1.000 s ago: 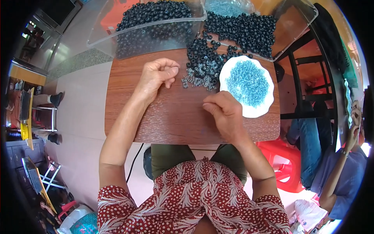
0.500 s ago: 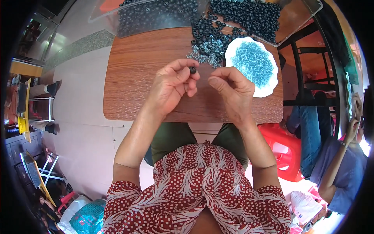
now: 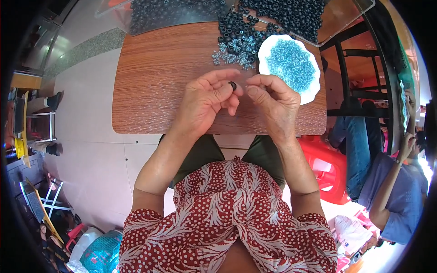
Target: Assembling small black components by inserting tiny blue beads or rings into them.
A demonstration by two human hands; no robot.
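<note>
Over the near part of a brown wood-grain table (image 3: 154, 82), my left hand (image 3: 205, 102) pinches a round black bead (image 3: 232, 85) between thumb and fingers. Just right of it, my right hand (image 3: 278, 102) has its thumb and forefinger pressed together. A tiny pale glint shows at those fingertips, too small to name. The two hands are close but apart. Beyond my right hand lies a white scalloped dish (image 3: 314, 93) filled with small clear bluish pieces (image 3: 291, 66). Loose clear pieces (image 3: 243, 48) are scattered left of the dish, mixed with black beads (image 3: 232, 28).
Clear plastic bins (image 3: 177, 20) heaped with black beads stand along the far edge. To the right are a black metal frame (image 3: 348, 68), a red plastic stool (image 3: 325, 170) and another person in blue (image 3: 393, 195). A teal bag (image 3: 104, 255) sits on the floor at lower left.
My right fingertips have come a little closer to the bead in my left hand. The bead has turned slightly. The whole view has shifted, with the table sitting higher and further left.
</note>
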